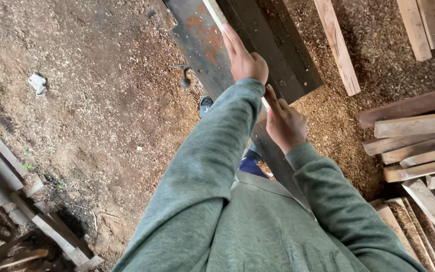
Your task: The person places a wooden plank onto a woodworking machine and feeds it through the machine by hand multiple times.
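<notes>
Head view: left hand [245,58] lies flat, fingers together, on a thin pale wood strip [216,15] running along the dark rusty machine table [197,45]; right hand [285,123] pinches the strip's near end above sawdust floor [101,100]

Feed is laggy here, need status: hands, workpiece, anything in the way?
Left hand flat on thin pale wooden strip. Right hand grips its near end. Strip lies along dark rusty metal machine table. Nothing blocking it.
</notes>
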